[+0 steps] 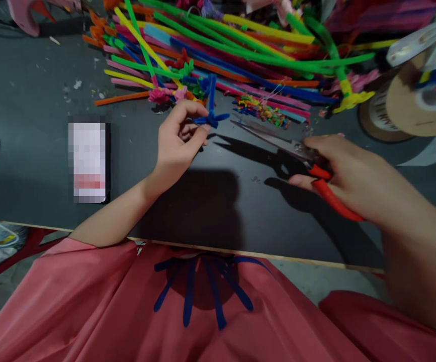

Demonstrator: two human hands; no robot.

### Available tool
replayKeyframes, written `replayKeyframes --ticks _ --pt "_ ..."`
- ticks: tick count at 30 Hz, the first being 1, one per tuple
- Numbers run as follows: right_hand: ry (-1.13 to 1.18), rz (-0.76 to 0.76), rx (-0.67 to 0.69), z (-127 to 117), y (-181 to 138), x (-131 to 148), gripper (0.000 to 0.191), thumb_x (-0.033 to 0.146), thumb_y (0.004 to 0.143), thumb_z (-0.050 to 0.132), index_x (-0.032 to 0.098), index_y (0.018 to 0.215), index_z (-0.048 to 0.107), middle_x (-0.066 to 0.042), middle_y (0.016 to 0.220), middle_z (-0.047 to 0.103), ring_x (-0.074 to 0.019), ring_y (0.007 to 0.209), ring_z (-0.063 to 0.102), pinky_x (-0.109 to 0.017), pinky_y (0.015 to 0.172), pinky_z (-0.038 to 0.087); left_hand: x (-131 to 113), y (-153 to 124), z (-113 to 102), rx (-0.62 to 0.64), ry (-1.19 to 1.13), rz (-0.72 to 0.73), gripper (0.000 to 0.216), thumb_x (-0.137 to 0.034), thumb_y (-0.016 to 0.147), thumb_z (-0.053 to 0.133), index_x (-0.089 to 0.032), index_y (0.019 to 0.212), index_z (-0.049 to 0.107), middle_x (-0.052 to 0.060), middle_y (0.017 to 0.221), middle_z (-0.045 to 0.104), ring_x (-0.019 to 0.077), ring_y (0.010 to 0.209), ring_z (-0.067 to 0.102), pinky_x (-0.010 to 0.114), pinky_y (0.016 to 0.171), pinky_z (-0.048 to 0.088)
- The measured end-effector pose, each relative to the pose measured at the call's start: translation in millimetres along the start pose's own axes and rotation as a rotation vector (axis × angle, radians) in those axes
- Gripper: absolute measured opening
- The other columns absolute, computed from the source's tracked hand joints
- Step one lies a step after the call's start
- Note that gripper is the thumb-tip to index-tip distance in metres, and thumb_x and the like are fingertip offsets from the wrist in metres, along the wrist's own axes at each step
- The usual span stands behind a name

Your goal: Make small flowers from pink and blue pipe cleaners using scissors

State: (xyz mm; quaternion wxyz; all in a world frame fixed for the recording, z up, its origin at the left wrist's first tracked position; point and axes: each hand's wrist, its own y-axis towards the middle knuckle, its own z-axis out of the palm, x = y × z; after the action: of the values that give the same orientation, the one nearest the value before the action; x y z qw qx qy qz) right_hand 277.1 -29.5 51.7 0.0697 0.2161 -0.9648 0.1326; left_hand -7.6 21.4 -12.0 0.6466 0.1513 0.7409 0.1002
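Between the thumb and fingers of my left hand (pixel 183 136) is a blue pipe cleaner (pixel 212 103), bent into a small shape with one stem standing up and short loops at its base. My right hand (pixel 348 176) grips scissors (pixel 327 193) with red handles. Their blades (pixel 270 136) look nearly closed and point left at the blue piece, with a gap between tip and piece. Several blue pipe cleaner strips (pixel 188 296) lie fanned out on the pink cloth over my lap.
A heap of coloured pipe cleaners (pixel 240 55) spreads across the back of the dark table (pixel 32 100). Small colourful clippings (pixel 265 110) lie before it. Ribbon spools (pixel 410 100) stand right, a phone (pixel 89 161) lies left, and a pink glue gun (pixel 27 15) sits back left.
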Motion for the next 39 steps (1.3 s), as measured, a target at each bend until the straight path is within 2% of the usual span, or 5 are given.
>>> replayKeyframes --ticks 9,19,27,34,39 --pt "-0.301 0.078 0.034 6 2 30 0.055 0.062 0.084 0.040 0.021 0.119 0.046 -0.008 0.095 0.064 -0.0269 0.079 0.066 -0.029 0.052 0.040 -3 2 -1 -0.194 -0.025 0.049 0.039 -0.051 0.077 0.062 -0.032 0.109 0.050 0.003 0.110 0.054 0.0095 0.088 0.056 0.014 0.047 0.045" --pt "-0.423 0.242 0.007 -2 9 24 0.061 0.067 0.082 0.036 0.019 0.119 0.044 -0.009 0.089 0.064 -0.0305 0.070 0.066 -0.030 0.048 0.034 0 3 1 -0.192 -0.093 0.072 0.034 -0.046 0.076 0.064 -0.031 0.105 0.056 0.001 0.103 0.055 0.0047 0.070 0.053 0.012 0.041 0.044" --pt "-0.283 0.135 0.048 6 8 32 0.054 0.062 0.082 0.043 0.020 0.117 0.047 -0.009 0.100 0.063 -0.0281 0.082 0.066 -0.030 0.052 0.039 9 1 0 -0.124 -0.079 0.082 0.039 -0.051 0.078 0.060 -0.031 0.110 0.050 -0.001 0.103 0.056 -0.0023 0.056 0.049 0.010 0.043 0.040" --pt "-0.263 0.003 0.022 8 5 -9 0.050 0.043 0.086 0.050 0.014 0.127 0.045 -0.016 0.099 0.059 -0.0277 0.089 0.060 -0.033 0.075 0.045 9 1 4 -0.067 -0.174 0.064 0.030 -0.036 0.081 0.059 -0.033 0.110 0.050 -0.004 0.079 0.053 -0.0011 0.046 0.047 0.013 0.040 0.041" --pt "-0.425 -0.017 0.025 -17 -6 5 0.049 0.038 0.083 0.056 0.023 0.129 0.048 -0.010 0.104 0.065 -0.0267 0.086 0.062 -0.031 0.061 0.042 5 -2 6 0.019 -0.073 -0.006 0.040 -0.052 0.080 0.056 -0.030 0.111 0.043 -0.004 0.075 0.053 -0.0009 0.045 0.045 0.013 0.040 0.039"
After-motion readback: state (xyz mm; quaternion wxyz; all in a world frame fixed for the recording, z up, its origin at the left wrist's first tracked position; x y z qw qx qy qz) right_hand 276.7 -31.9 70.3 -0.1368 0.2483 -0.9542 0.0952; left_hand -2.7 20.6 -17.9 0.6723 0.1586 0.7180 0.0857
